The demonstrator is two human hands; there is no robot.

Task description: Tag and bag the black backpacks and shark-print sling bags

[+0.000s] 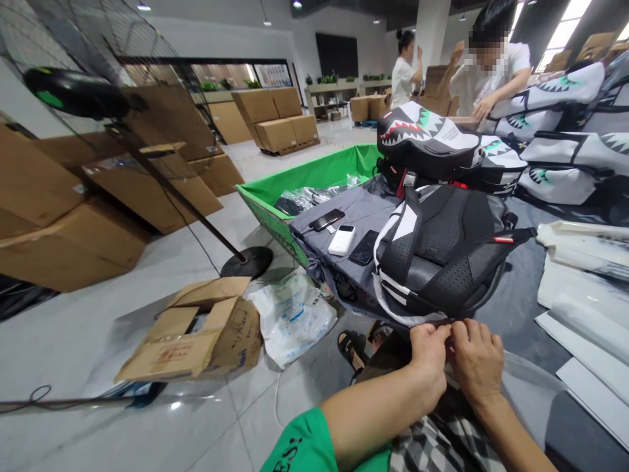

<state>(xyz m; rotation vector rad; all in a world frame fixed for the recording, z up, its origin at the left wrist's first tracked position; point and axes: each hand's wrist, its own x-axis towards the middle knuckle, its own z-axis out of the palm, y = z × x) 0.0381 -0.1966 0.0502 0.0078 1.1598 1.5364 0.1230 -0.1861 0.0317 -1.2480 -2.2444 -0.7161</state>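
Sleeve [305, 447] foremost, backpack [442, 236] tops gray cloth [366, 206] (cartons [274, 121] beyond).

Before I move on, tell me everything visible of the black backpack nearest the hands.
The backpack lies on gray cloth, its padded back panel and shoulder straps facing up. The panel looks like black fabric, with perforated, smoother patches toward the near side. A whitish edge curves along the left, and a small red-and-white tag shows at right. The left hand and right hand meet at its near edge; whether they grip it is unclear.
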